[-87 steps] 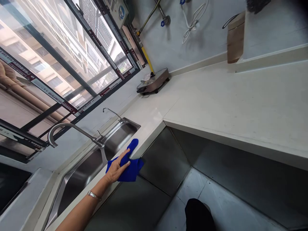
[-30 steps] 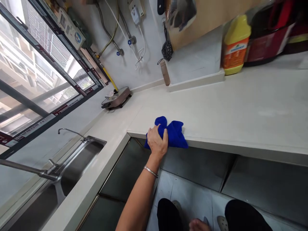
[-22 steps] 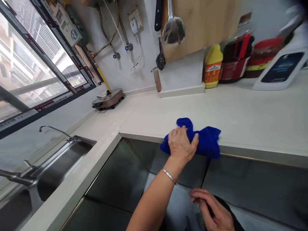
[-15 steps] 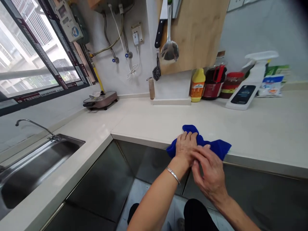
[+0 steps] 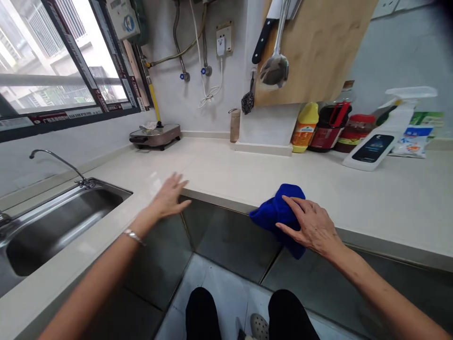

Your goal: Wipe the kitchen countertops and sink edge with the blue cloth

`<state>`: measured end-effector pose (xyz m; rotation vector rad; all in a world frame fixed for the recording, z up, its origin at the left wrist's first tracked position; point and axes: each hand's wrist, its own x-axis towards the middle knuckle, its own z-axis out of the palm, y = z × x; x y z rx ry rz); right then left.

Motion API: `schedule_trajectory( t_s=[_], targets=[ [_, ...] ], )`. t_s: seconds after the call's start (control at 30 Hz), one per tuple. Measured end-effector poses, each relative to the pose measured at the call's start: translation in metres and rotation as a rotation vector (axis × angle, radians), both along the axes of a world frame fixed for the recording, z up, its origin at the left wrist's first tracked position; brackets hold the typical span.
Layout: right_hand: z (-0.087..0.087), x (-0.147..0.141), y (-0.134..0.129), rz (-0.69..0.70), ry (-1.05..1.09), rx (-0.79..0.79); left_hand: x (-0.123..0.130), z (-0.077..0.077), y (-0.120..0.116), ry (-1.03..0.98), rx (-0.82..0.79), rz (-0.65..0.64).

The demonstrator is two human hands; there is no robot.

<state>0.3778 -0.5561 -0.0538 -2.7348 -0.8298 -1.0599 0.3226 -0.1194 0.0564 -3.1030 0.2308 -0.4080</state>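
Observation:
A blue cloth (image 5: 274, 212) lies bunched at the front edge of the countertop, one part of it hanging down over the edge. My right hand (image 5: 314, 226) holds it from the right, thumb and fingers against its bunched folds. Over by the inner corner of the counter is my left hand (image 5: 171, 196), empty, fingers spread and slightly blurred. It wears a silver bracelet (image 5: 133, 236) at the wrist.
To the left is a steel sink (image 5: 67, 226) with a thin tap (image 5: 58, 160). An electric pan (image 5: 155, 136) stands in the back corner. Along the back wall are a yellow bottle (image 5: 305, 127), jars and a white spray bottle (image 5: 375, 146). A cutting board (image 5: 318, 52) and ladle (image 5: 275, 71) hang above.
My left hand has come off the cloth and moved left to the counter's corner, its fingers spreading. My right hand has taken hold of the cloth, which is more bunched. The view has shifted somewhat.

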Motion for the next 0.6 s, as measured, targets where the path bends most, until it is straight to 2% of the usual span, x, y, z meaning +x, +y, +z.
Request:
schedule_trajectory(
  t_s=[0.1, 0.2, 0.33, 0.47, 0.6],
  targets=[
    [-0.001, 0.003, 0.01, -0.037, -0.013, -0.064, -0.037, -0.001, 0.074, 0.138, 0.125, 0.322],
    [-0.004, 0.008, 0.017, -0.024, -0.044, -0.107, -0.07, -0.014, 0.114, 0.235, 0.149, 0.424],
    [-0.008, 0.015, 0.017, 0.061, -0.056, -0.13, -0.094, -0.036, 0.134, 0.252, 0.125, 0.408],
    [-0.004, 0.019, 0.022, 0.088, -0.042, -0.189, -0.096, -0.053, 0.144, 0.168, 0.133, 0.36],
    [0.005, 0.02, 0.048, 0.073, -0.032, -0.261, -0.092, -0.066, 0.151, 0.066, 0.077, 0.31]
  ],
)
